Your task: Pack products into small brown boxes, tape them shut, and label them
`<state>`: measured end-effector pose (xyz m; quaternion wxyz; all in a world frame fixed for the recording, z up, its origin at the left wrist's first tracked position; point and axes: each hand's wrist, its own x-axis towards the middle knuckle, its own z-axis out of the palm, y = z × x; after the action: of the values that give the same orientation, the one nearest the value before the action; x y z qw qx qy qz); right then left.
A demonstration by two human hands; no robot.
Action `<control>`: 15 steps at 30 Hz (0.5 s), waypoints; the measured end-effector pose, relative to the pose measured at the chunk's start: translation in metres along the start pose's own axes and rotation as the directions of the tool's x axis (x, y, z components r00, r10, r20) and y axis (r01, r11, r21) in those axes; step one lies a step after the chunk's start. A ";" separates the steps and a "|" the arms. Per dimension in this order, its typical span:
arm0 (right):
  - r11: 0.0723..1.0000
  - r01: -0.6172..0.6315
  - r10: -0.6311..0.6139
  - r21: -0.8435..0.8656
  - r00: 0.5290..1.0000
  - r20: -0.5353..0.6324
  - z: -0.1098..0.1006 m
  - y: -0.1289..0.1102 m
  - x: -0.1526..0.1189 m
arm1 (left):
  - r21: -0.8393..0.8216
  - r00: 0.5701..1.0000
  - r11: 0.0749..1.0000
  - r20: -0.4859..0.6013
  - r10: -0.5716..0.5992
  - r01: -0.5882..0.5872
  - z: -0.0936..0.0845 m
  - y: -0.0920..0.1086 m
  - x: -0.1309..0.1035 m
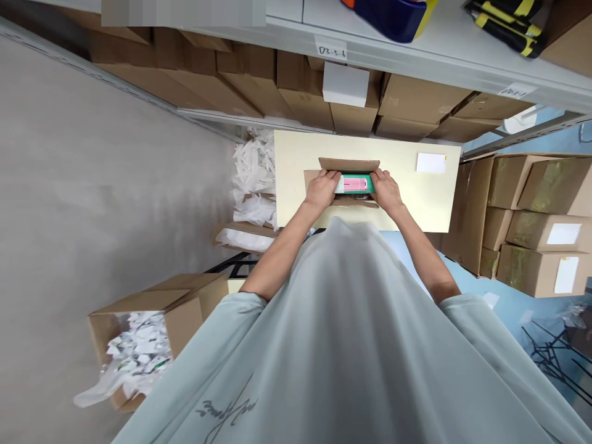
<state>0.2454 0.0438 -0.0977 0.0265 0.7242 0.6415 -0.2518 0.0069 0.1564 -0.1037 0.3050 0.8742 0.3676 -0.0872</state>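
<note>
An open cardboard box (349,164) with its flaps spread stands on the cream tabletop (296,148) in front of me. At its opening is a green package (354,184) with a pink picture and a whitish left end. My left hand (324,187) has its fingers closed on the package's left end. On the opposite end, the fingers of my right hand (386,187) grip the same package. Something dark and shiny, like clear plastic, shows just below it inside the box. My thumbs and the box's depth are largely hidden.
A grey metal shelf (398,58) with cardboard boxes runs behind the table. A white label (431,163) lies on the tabletop's right. Stacked cartons (531,216) stand to the right. White packing material (254,166) is left of the table; a carton of paper scraps (143,339) sits lower left.
</note>
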 end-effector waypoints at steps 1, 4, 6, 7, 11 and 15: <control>1.000 0.003 -0.003 -0.014 1.000 0.004 0.002 -0.001 0.000 | -0.008 1.000 1.000 -0.002 -0.008 0.008 0.003 0.000 0.002; 0.999 0.007 -0.006 -0.042 0.999 0.036 0.005 -0.003 0.004 | -0.025 1.000 1.000 -0.022 -0.006 0.005 0.015 -0.004 0.010; 0.998 0.002 0.002 -0.055 0.997 0.073 0.008 -0.004 0.009 | -0.053 0.999 0.999 -0.045 -0.001 -0.002 0.022 -0.008 0.017; 0.998 -0.003 0.008 -0.062 0.996 0.090 0.010 -0.005 0.012 | -0.072 0.998 0.997 -0.055 -0.003 -0.001 0.025 -0.009 0.020; 0.996 -0.028 0.039 -0.083 0.991 0.127 0.019 -0.007 0.024 | -0.058 0.999 0.998 -0.034 -0.029 0.027 0.032 -0.008 0.031; 0.995 -0.041 0.050 -0.094 0.994 0.101 0.021 -0.012 0.029 | 0.020 0.997 0.998 0.042 -0.062 0.061 0.029 -0.001 0.036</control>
<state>0.2286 0.0642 -0.1244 0.0987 0.7226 0.6335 -0.2583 0.0345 0.1607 -0.1411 0.3017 0.8634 0.3867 -0.1187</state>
